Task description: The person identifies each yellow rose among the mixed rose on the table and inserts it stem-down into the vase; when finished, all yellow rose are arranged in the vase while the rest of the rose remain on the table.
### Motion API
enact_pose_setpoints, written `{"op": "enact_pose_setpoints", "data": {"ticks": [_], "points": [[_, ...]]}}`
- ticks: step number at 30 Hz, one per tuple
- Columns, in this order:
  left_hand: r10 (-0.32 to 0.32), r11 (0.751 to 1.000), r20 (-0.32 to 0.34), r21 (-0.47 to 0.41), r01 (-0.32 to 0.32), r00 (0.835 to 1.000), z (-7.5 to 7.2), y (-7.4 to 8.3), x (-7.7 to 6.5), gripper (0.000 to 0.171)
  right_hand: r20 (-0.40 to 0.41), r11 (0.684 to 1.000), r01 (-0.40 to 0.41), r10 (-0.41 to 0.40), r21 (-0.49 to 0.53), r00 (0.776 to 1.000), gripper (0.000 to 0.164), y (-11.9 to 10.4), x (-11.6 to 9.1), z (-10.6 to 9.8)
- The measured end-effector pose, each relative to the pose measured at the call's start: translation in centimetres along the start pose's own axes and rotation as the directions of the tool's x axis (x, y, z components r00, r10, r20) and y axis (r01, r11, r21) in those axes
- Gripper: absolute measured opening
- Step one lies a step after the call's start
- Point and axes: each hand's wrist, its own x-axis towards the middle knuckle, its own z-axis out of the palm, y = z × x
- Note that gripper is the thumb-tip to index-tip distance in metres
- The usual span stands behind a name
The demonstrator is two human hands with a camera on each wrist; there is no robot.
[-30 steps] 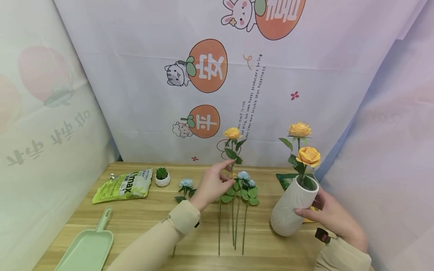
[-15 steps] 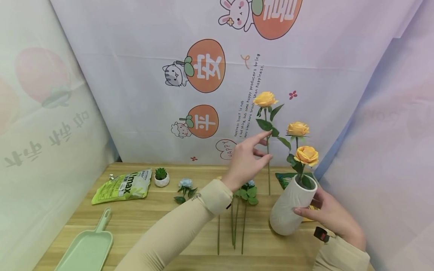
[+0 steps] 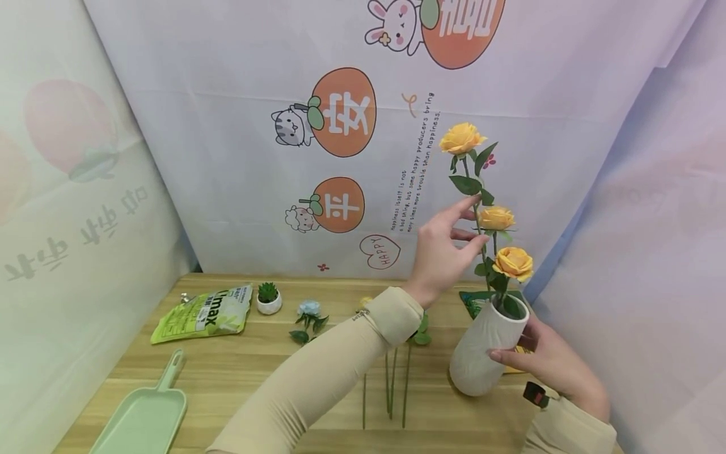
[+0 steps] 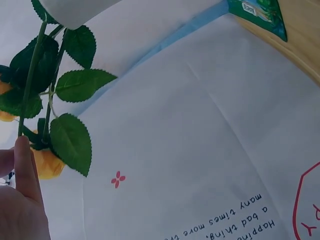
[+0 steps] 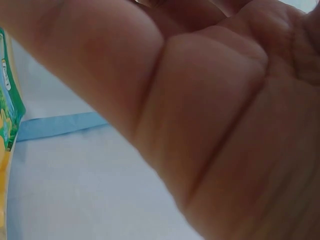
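Long-stemmed yellow rose [image 3: 462, 139]: shifting rightward, nearing the white, embossed, cylindrical vase [image 3: 482, 350]; left hand [image 3: 445, 253]: we are pinching the green stem [image 4: 31, 75]; right hand [image 3: 558, 364]: gripping the vase.

Matt vase [image 3: 482, 353] (lightly ridged), wood-grain tabletop [image 3: 221, 372].

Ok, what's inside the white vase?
Two yellow roses stand in the white vase, leaves showing at its mouth. Its wall covers their lower stems. I can't tell whether the rose held by the left hand reaches inside.
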Motion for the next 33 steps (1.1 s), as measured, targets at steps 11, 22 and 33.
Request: {"op": "enact_pose_setpoints", "data": {"ticks": [11,22,33], "points": [[0.011,1.000,0.053,0.026,-0.012,0.999,1.9,-0.9,-1.3,0.066,0.001,1.000,-0.011,0.011,0.011,1.000,0.084,0.0,-0.2,0.0],[-0.014,0.997,0.157,0.072,0.003,0.987,2.9,-1.5,-3.4,0.066,-0.006,0.999,0.016,-0.016,0.028,1.000,0.084,-0.2,-0.1,0.0],[-0.026,0.998,0.236,0.062,0.012,0.971,3.4,-2.9,-5.9,0.062,0.001,0.999,-0.011,0.011,0.034,1.000,0.087,-0.3,-0.3,0.0]]}}
